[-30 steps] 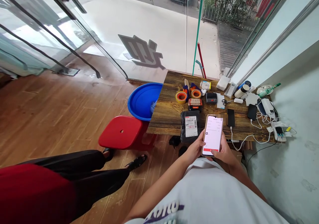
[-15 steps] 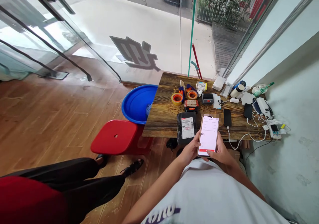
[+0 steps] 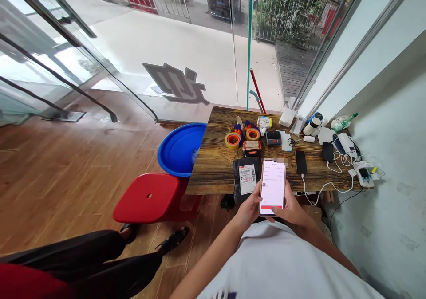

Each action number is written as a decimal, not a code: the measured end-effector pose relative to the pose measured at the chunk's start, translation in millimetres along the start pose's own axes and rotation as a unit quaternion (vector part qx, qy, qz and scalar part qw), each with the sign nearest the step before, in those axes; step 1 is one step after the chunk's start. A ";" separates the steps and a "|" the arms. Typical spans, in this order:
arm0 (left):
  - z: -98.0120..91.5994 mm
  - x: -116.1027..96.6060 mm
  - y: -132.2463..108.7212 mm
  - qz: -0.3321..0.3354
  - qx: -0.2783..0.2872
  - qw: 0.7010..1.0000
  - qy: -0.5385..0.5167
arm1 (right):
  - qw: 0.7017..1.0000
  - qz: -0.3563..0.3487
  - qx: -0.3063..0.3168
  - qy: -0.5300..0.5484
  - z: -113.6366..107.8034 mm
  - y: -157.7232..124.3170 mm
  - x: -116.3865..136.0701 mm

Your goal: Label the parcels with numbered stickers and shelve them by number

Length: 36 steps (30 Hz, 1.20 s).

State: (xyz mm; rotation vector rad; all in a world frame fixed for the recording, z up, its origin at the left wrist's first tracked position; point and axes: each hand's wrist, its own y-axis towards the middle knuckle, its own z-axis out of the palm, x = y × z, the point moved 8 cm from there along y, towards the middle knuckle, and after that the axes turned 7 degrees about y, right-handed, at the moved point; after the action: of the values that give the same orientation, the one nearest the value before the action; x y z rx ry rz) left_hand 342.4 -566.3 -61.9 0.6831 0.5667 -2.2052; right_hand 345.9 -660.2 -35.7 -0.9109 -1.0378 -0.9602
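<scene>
A smartphone (image 3: 274,186) with a lit white screen and a red bar near its bottom is held upright between both hands. My left hand (image 3: 249,208) grips its left edge, thumb by the screen's lower left. My right hand (image 3: 291,208) is closed round the right edge, with its thumb over the red bar. Just behind my left hand lies a black parcel (image 3: 245,175) with a white shipping label, at the table's front edge. To the right of the held phone, a second, dark phone (image 3: 301,162) lies on the table with a white cable plugged in.
The wooden table (image 3: 213,166) bears tape dispensers (image 3: 233,140), a small black printer (image 3: 273,138), scissors (image 3: 293,142), bottles (image 3: 313,126) and a power strip (image 3: 364,175). Left of it are a blue tub (image 3: 169,152) and a red stool (image 3: 146,197). Another person's legs (image 3: 100,250) show at lower left.
The whole view has shifted, so the table and hands appear slightly lower and further left. Both hands keep the same hold on the smartphone, with the right thumb still at the red bar.
</scene>
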 end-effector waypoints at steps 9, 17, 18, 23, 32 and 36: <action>2.1 -5.5 -1.6 -0.015 -0.036 0.999 0.023 | 1.000 0.008 0.012 0.015 -2.1 1.4 -6.7; -1.5 -1.7 0.8 -0.015 -0.043 0.999 0.016 | 0.994 0.029 -0.097 0.051 -14.2 8.7 -8.6; -1.5 -1.7 1.0 -0.014 -0.044 0.999 0.018 | 0.992 0.031 -0.112 0.057 -14.8 10.6 -7.9; -1.0 -1.6 2.3 -0.014 -0.050 0.997 0.050 | 0.982 0.011 -0.191 -0.003 -17.7 21.9 3.0; -11.8 6.3 2.4 -0.036 -0.089 0.988 0.117 | 0.968 0.025 -0.249 -0.004 -16.9 30.6 -5.3; -13.4 5.5 2.1 -0.036 -0.099 0.987 0.118 | 0.965 0.025 -0.262 0.009 -19.3 31.8 -7.7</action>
State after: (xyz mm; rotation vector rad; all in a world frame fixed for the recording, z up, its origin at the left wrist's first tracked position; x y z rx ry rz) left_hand 344.8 -562.7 -75.8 0.8328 0.9311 -2.1116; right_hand 379.3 -666.8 -52.5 -1.3512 -0.7468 -1.2241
